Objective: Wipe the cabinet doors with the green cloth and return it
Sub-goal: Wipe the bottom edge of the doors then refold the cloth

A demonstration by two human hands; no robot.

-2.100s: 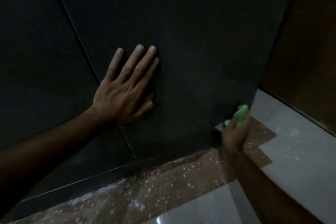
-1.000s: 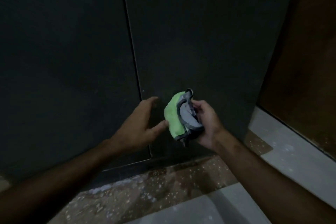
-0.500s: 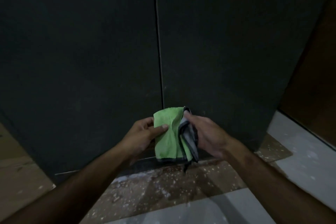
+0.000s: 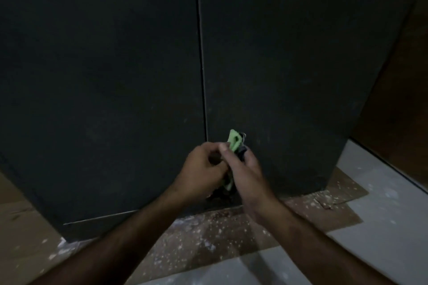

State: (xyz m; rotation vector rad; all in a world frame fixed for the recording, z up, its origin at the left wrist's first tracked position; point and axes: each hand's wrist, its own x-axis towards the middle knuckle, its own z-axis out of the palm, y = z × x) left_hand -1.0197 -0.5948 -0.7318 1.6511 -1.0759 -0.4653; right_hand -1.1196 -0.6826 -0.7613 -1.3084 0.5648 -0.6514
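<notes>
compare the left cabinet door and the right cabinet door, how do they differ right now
The left cabinet door shows little marking, while the right cabinet door shows faint pale specks low down. The green cloth, gripped by the left hand and right hand, sits in front of the right door's lower corner by the seam, not the left door. Both are dark, flat, closed and without visible handles.

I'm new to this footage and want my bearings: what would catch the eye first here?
The bright green cloth, bunched between the left hand and right hand at centre frame, stands out against the dark cabinet doors filling the view. Below them lies a brown, white-speckled floor strip.
</notes>
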